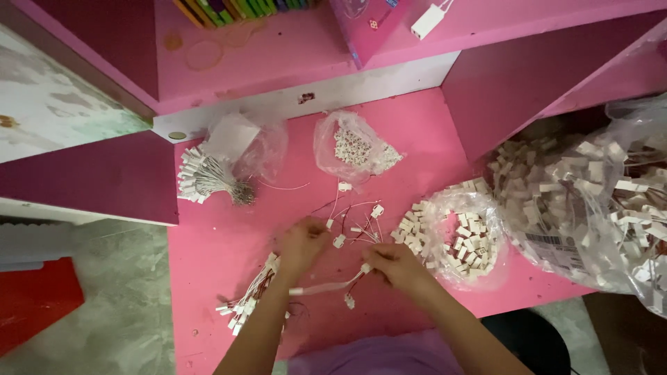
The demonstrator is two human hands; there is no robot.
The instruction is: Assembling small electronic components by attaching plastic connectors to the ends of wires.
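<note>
Head view: left hand (303, 243) and right hand (393, 264) each pinch one end of a thin white-and-red wire lead (326, 286) with small white connectors, held over the pink tabletop (208, 243), just left of the open bag of white connectors (462, 239).

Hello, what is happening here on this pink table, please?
A person is handling small white connectors with thin wires on a pink table. The left hand and the right hand hold a wired piece between them. A finished bundle lies by the left forearm, and open bags of connectors sit to the right.
</note>
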